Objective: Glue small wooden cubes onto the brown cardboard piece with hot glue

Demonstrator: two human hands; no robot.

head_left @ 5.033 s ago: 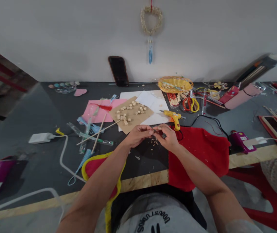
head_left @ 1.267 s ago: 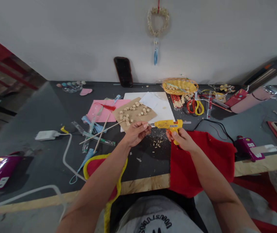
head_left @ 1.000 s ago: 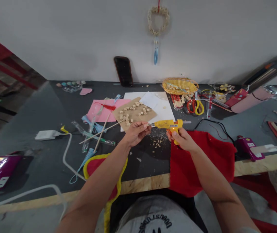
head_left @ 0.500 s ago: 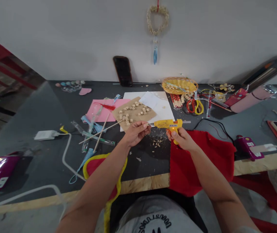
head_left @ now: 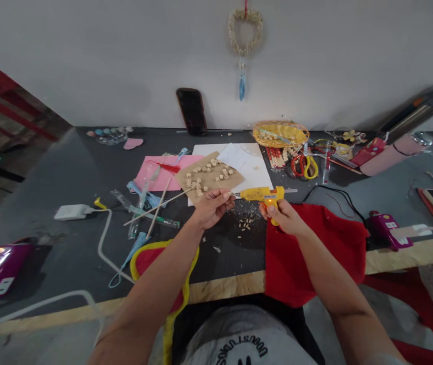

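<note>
A yellow hot glue gun [head_left: 256,194] with a small orange light is gripped by its handle in my right hand [head_left: 282,215]. Its nozzle points left, up against the fingertips of my left hand [head_left: 213,207]. Those left fingers are pinched together around something too small to make out. Just beyond them, several small pale cube-like pieces [head_left: 201,177] lie on a brown paper square [head_left: 231,185]. Under the glue gun, short cut bits [head_left: 244,224] and crumbs are scattered over the dark tabletop.
Red cloth [head_left: 315,253] lies under my right forearm. Thin sticks [head_left: 159,205], blue tassels [head_left: 134,251] and a white cable [head_left: 102,243] are at left. Scissors [head_left: 305,166] and a wicker basket [head_left: 280,134] stand behind. A phone [head_left: 192,111] leans on the wall.
Almost nothing differs; both hands and the glue gun hold nearly the same position, with only a very slight shift to the left.
</note>
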